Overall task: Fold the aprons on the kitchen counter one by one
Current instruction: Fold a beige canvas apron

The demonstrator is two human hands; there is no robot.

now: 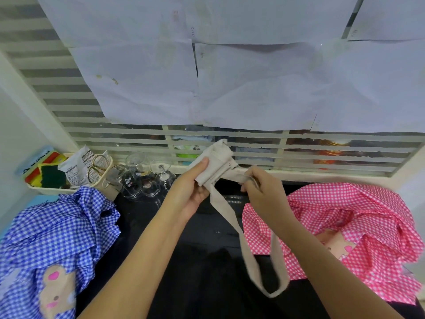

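Gripping one beige apron (pixel 218 161): left hand (pixel 192 192), right hand (pixel 264 192); two gingham aprons (pixel 57 226) (pixel 349 212).

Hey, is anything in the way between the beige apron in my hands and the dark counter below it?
Nothing visible. The beige apron, held by the left hand and right hand, hangs over the dark counter between the blue apron and pink apron; only its own strap loop dangles there.

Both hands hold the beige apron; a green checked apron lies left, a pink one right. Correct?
One slip: head view shows the blue checked apron at left, not green. Left hand and right hand hold the beige apron; pink apron lies right.
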